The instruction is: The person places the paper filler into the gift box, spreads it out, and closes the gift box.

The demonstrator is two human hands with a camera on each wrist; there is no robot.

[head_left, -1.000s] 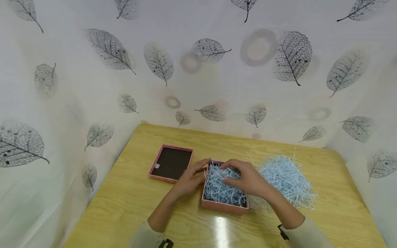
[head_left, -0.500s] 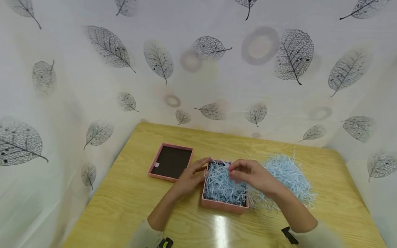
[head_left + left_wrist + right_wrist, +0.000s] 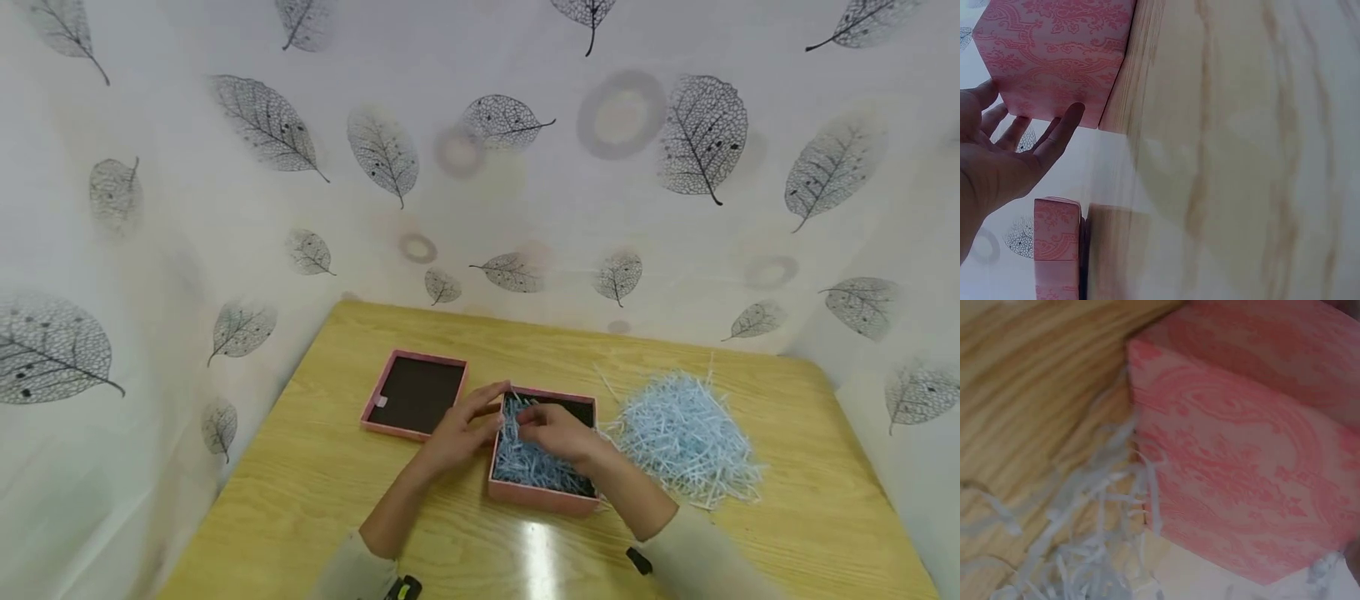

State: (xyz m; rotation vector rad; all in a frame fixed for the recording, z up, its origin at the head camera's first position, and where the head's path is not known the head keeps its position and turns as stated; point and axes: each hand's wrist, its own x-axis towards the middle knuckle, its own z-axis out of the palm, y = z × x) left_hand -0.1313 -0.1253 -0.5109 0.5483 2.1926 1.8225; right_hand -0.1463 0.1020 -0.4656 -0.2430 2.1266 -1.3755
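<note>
A pink patterned box (image 3: 543, 500) stands uncovered on the table, partly filled with pale blue shredded paper (image 3: 534, 471). Its dark bottom shows along the far right corner. My left hand (image 3: 456, 437) rests against the box's left side; in the left wrist view its spread fingers touch the pink wall (image 3: 1054, 50). Inside the box, my right hand (image 3: 562, 433) has its fingers curled into the shreds near the left wall, and its fingertips are partly hidden there. The right wrist view shows mostly the box's outer wall (image 3: 1235, 444), with loose strands beside it.
A heap of pale blue shredded paper (image 3: 686, 437) lies right of the box, a few strands straggling towards it. The box's lid (image 3: 420, 392) lies inside-up at the left, dark within. A leaf-printed curtain (image 3: 480, 192) surrounds the wooden table (image 3: 300, 500).
My right hand has gone from above the box's right part down and left into it. Shreds have shifted left, baring the dark far right corner. The left hand has stayed put.
</note>
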